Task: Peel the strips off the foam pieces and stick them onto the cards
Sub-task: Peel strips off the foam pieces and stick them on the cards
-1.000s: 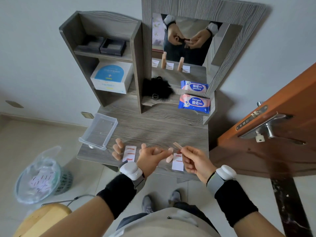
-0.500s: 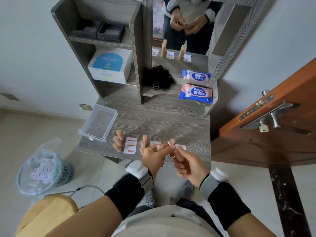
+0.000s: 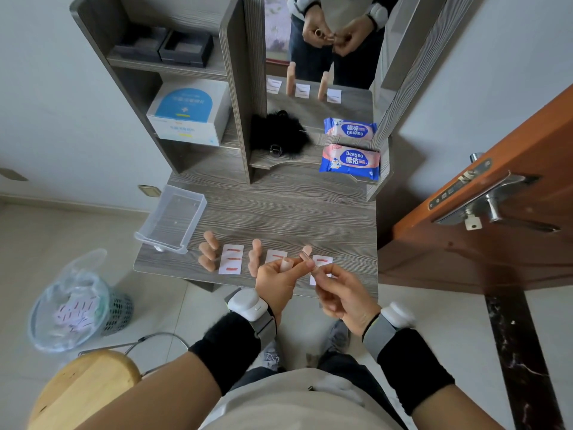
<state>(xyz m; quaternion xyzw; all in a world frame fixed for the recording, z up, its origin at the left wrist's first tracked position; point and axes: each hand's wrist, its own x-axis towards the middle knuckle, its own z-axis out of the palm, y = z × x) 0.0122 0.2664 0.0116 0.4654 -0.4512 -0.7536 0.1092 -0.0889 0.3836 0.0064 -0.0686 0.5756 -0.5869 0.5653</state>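
My left hand (image 3: 279, 282) holds a peach foam piece (image 3: 286, 264) above the desk's front edge. My right hand (image 3: 338, 291) pinches a thin strip (image 3: 305, 256) at that piece's tip, fingers touching the left hand's. Three white cards lie in a row on the desk: the left card (image 3: 231, 259) bears three red strips, the middle card (image 3: 275, 255) and the right card (image 3: 322, 262) are partly hidden by my hands. More foam pieces (image 3: 208, 253) stand left of the left card, and another (image 3: 255, 257) between the left and middle cards.
A clear plastic tray (image 3: 173, 223) overhangs the grey desk (image 3: 279, 212) at its left. A mirror, shelves with boxes and wipes packs (image 3: 350, 161) rise behind. A bagged basket (image 3: 79, 302) and wooden stool (image 3: 83, 389) stand on the floor left; an open door (image 3: 496, 197) stands right.
My hands have come together: the right hand, earlier apart and holding a strip, now pinches at the foam piece in the left. The view has tilted down.
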